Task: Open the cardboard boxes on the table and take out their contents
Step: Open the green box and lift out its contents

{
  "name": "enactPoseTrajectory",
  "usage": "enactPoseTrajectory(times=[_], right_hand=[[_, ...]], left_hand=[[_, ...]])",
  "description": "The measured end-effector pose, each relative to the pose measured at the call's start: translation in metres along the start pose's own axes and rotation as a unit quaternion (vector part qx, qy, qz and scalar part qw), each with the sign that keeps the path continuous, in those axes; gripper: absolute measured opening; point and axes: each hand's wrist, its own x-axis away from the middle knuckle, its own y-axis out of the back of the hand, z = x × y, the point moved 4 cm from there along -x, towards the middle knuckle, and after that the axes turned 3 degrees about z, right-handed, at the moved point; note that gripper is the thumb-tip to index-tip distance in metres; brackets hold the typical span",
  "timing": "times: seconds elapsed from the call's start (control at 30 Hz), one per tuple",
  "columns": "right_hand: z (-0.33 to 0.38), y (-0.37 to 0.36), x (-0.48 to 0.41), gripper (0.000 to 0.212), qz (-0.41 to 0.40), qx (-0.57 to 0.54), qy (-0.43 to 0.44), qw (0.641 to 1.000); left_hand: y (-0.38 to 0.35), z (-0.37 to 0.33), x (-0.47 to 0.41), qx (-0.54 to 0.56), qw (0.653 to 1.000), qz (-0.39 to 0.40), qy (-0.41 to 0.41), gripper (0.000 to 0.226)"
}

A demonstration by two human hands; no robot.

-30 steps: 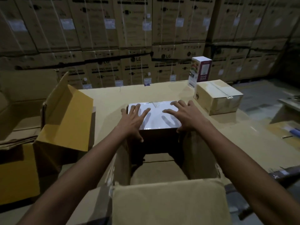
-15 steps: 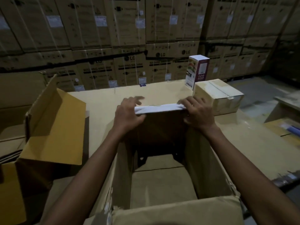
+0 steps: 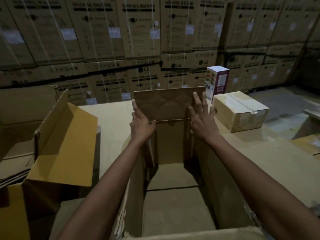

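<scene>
Hands meet at the far flap (image 3: 166,103) of the box (image 3: 190,234), which stands open at the near middle of the table (image 3: 110,116). The flap stands upright. The left hand (image 3: 142,122) holds its left edge, thumb across the fold and forefinger up the edge. The right hand (image 3: 202,121) lies flat against its right side, fingers spread. A yellow box (image 3: 64,144) gapes at left. At far right sits a taped box (image 3: 240,111), with a white carton (image 3: 218,80) just behind it.
</scene>
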Motion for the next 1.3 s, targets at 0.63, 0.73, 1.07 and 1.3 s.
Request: enactPoseTrajectory(times=[0.63,0.73,1.07,1.3], right_hand=[[-0.018,0.048,0.076,0.035,0.024,-0.335,-0.091,0.938],[-0.028,0.073,0.153,0.050,0.083,-0.409,-0.074,0.906],[-0.013,0.077,0.306,0.126,0.226,-0.548,-0.052,0.804],[-0.004,0.058,0.325,0.116,0.089,-0.584,-0.094,0.801]], left_hand=[[0.061,0.005,0.092,0.073,0.997,0.005,0.039,0.051],[0.094,0.004,0.172,0.217,0.972,0.058,0.069,0.049],[0.085,0.004,0.322,0.240,0.957,0.141,0.087,0.103],[0.076,0.012,0.346,0.206,0.972,0.052,0.096,0.131]])
